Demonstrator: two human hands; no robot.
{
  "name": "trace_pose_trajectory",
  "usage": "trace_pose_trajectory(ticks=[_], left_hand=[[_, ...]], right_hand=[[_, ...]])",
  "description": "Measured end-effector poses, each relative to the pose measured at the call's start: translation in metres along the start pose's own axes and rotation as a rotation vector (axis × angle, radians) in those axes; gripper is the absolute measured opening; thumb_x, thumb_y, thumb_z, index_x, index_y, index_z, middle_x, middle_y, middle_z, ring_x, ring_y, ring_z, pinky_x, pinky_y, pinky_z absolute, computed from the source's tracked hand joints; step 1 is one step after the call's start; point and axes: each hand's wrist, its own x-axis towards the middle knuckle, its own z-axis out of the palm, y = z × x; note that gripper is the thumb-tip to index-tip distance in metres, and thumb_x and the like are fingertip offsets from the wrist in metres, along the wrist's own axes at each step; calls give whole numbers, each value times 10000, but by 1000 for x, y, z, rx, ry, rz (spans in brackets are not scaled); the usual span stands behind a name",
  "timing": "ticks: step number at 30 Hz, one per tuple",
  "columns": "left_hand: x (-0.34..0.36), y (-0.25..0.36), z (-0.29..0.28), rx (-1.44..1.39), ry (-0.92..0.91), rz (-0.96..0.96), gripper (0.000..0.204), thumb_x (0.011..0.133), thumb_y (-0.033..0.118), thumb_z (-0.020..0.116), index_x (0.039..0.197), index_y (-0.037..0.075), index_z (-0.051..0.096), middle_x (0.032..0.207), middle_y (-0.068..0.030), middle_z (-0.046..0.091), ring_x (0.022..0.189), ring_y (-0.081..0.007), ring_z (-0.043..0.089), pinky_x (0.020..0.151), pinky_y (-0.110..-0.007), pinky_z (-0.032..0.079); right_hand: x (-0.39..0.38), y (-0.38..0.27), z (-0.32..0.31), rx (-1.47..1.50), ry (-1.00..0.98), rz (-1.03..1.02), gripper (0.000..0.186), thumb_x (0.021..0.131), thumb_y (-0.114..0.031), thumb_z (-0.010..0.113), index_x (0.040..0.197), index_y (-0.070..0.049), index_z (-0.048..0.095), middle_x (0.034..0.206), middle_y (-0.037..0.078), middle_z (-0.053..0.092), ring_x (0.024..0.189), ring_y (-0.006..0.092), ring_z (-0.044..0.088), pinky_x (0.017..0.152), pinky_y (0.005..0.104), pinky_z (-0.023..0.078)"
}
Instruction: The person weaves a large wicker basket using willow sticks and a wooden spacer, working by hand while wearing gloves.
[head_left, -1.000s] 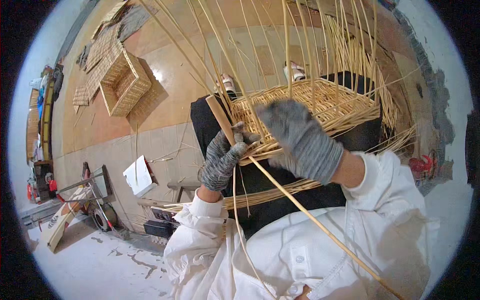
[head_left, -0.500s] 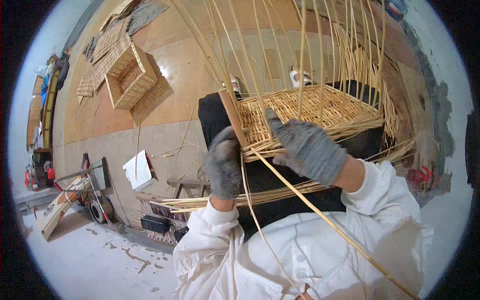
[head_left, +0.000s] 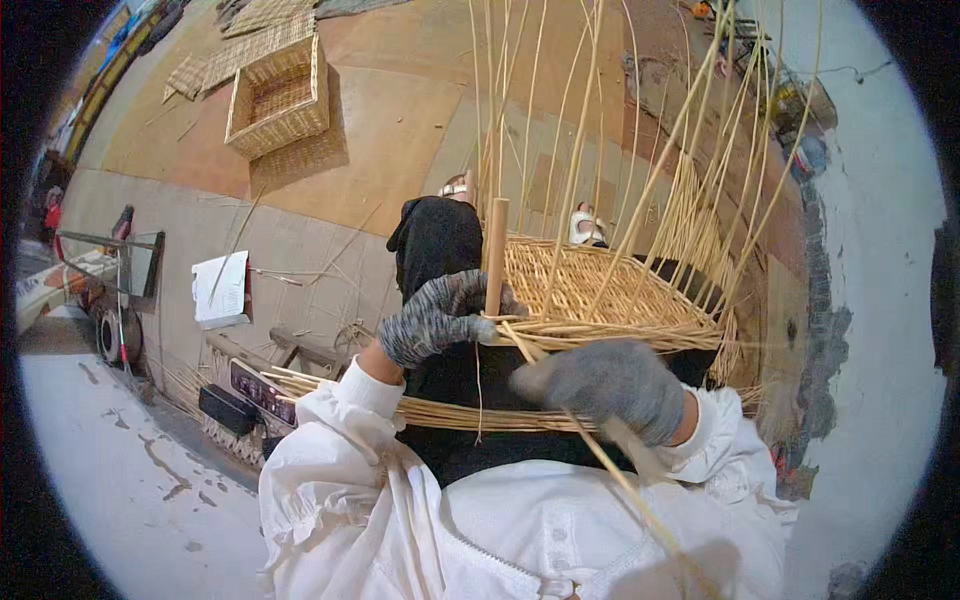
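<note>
An unfinished wicker basket [head_left: 610, 285] rests on my lap, its woven base tilted and long upright canes rising from its edges. A smooth wooden peg [head_left: 497, 255] stands at its near left corner. There my left hand [head_left: 440, 318], in a grey knitted glove, is closed on the corner beside the peg. My right hand [head_left: 610, 392], also gloved and slightly blurred, is closed around a thick cane [head_left: 625, 485] that runs from that corner down toward my chest. Its fingertips are partly hidden. A thin strand [head_left: 479, 395] hangs down from the corner.
A bundle of loose canes [head_left: 450, 413] lies across my lap. On the floor at far left stand a finished rectangular basket [head_left: 280, 100] and flat woven panels [head_left: 262, 52]. White paper [head_left: 220, 288], a wooden frame [head_left: 290, 350] and a black box [head_left: 228, 408] lie to the left.
My right hand has moved from the basket's near edge down toward me, onto the thick cane. The peg and basket have turned more upright in view, and my head view has shifted.
</note>
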Motion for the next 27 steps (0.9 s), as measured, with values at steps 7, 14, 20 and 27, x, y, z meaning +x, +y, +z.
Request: trace_pose_trajectory(ticks=[7,14,20,27], left_hand=[[5,7,17,73,250,-113,380,756,78,693,1088,-16,536,972,-92,628,927,-173,591,847,-307,480],[24,8,27,242,281,-172,350,621,110,819,696,91,478,742,16,573,702,-95,544,646,-234,479],[28,4,28,467,409,-211,418,596,110,838,662,129,426,661,53,481,621,-75,472,572,-238,443],[32,-24,45,648,605,35,441,571,201,854,736,76,464,647,12,495,589,-101,465,536,-261,439]], right_hand=[[-42,59,4,691,716,725,363,857,-257,602,1067,36,553,806,106,635,640,181,624,541,268,520],[-51,67,3,816,713,639,338,864,-211,591,1096,29,540,883,116,642,721,184,644,585,260,543],[-69,63,-18,552,763,618,327,871,-195,578,1117,16,536,958,124,641,823,191,646,682,265,562],[24,58,-66,-456,488,421,463,729,-163,623,1166,-51,520,1002,213,586,874,335,599,774,375,493]])
